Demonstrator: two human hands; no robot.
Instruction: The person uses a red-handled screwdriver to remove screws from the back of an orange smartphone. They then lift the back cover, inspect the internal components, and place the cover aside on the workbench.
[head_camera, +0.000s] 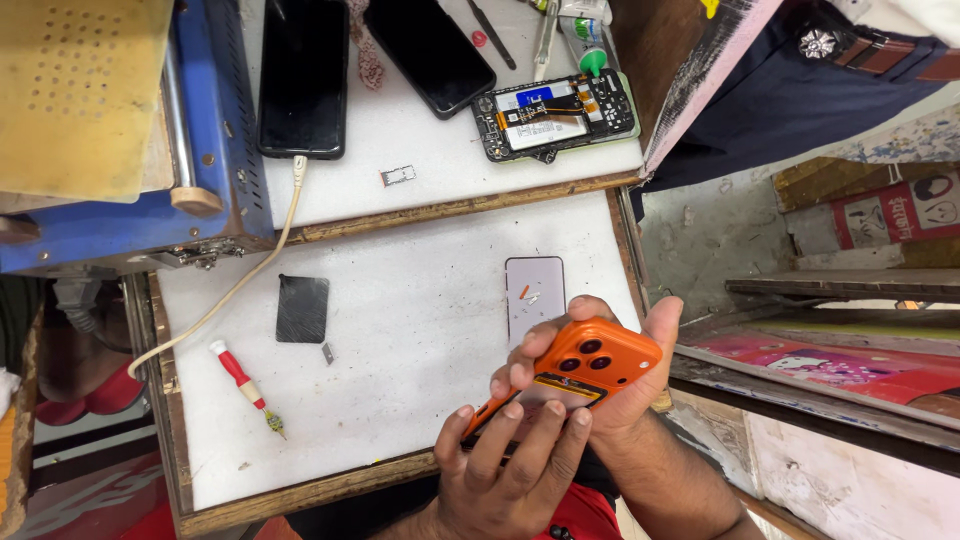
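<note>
Both my hands hold an orange phone (590, 362) with a round camera cluster on its back, just past the front right corner of the white work mat (400, 330). My right hand (645, 385) cups it from the right and underneath. My left hand (510, 465) has its fingers spread over the phone's lower end, where a dark inner part with a gold strip (568, 387) shows at the orange shell's edge. A grey rectangular panel (535, 288) lies flat on the mat just beyond the phone.
On the mat lie a black square pad (302, 308), a small metal piece (328, 352) and a red-handled screwdriver (243, 383). Farther back lie an opened phone (555, 112), two black phones (303, 75) (430, 42), one on a white cable (250, 275), and a card tray (398, 176). A blue machine (215, 120) stands left; a person (800, 80) stands far right.
</note>
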